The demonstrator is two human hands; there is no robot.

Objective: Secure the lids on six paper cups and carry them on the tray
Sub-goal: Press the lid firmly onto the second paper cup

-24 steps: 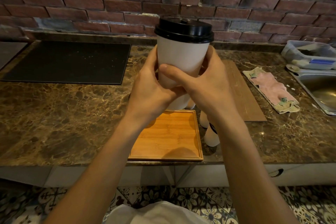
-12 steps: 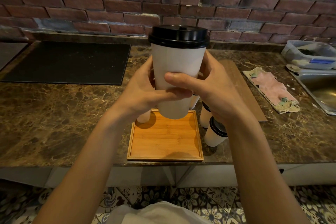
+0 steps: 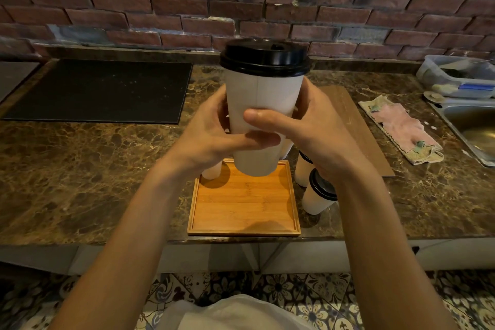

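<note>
A white paper cup (image 3: 263, 99) with a black lid (image 3: 263, 57) on it hangs upright above the far edge of the wooden tray (image 3: 243, 206). My left hand (image 3: 214, 136) wraps its left side and my right hand (image 3: 313, 131) its right side, thumb across the front. The bare tray sits at the counter's front edge. Two lidded cups (image 3: 318, 195) stand just right of the tray, partly behind my right wrist. Another white cup (image 3: 213, 171) shows at the tray's far left corner; its top is hidden by my left hand.
A black mat (image 3: 101, 90) lies at the left on the marble counter (image 3: 80, 169). A wooden board (image 3: 359, 126), a pink cloth (image 3: 401, 126), a steel sink (image 3: 474, 128) and a plastic tub (image 3: 455, 75) are at the right. A brick wall runs behind.
Both hands with the lidded cup have moved slightly left and lower toward the tray. The cups to the right and at the tray's far left have come into view.
</note>
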